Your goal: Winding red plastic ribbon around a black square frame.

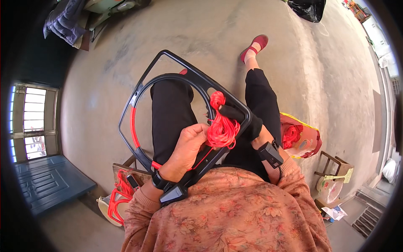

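Note:
Across my thighs lies a black frame [194,78] with a round ring inside angular outer bars. Red cord is wound round parts of the ring, such as the red band [134,127] on its left side. A looped hank of red cord [223,131] lies over the frame's right side. My right hand [251,126], in a dark glove, is closed round the hank, its fingers partly hidden behind it. At the hank's left edge, my left hand [188,142] is bare and pinched on red cord by the ring. A strand runs down below the hank.
To my right stands a red and yellow bag [308,143] with red cord inside. A small wooden stool [341,166] is beyond it. At my lower left, a wooden seat [126,164] bears red cord and a small dark device. A black plastic bag [308,9] lies far ahead.

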{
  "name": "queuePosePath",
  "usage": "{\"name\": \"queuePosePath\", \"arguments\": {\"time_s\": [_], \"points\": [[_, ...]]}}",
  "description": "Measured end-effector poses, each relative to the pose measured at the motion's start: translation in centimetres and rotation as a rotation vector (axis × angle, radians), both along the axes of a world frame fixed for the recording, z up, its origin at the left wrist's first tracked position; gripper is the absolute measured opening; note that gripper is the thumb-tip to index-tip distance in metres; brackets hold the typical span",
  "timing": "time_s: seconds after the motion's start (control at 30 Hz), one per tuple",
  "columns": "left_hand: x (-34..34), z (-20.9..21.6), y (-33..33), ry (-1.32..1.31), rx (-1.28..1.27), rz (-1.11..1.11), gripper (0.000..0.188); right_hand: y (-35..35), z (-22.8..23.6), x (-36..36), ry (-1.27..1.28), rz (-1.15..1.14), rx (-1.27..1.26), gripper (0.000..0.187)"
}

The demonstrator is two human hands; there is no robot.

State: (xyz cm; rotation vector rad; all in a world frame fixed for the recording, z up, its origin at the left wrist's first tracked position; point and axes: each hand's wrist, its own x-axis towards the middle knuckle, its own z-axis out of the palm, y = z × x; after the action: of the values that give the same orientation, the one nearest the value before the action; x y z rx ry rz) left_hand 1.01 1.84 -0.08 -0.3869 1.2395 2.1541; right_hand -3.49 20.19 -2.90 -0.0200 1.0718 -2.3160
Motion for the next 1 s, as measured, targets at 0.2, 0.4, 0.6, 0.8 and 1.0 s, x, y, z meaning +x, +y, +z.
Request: {"name": "queuePosePath", "arguments": {"time_s": [0.2,0.4,0.6,0.8,1.0], "points": [[-0.5,0.7,-0.8,-0.023,0.018,-0.036,0.017,5.3,-5.4,3.6,-0.230,-0.424,-0.023,0.033],[-0.4,0.2,-1.2,-0.018,0.037,-0.007,0.017,14.4,-4.6,8.0,-0.202,-0.861,0.040,0.030],[-0.8,0.5,-0.6,-0.105,0.005,-0.015,0.015,18.7,-5.4,9.6,-0.291,-0.778,0.044,0.033],[-1.0,0.3,-0.7,-0.085,-0.008,-0.056,0.013,12.0,-5.0,4.3,0.094,-0.706,0.876,0.029],[-0.8,0.4,-0.4,-0.108,0.006,-0.124,0.015,1.3,-2.1,0.0,0.264,-0.668,0.837,0.031]]}}
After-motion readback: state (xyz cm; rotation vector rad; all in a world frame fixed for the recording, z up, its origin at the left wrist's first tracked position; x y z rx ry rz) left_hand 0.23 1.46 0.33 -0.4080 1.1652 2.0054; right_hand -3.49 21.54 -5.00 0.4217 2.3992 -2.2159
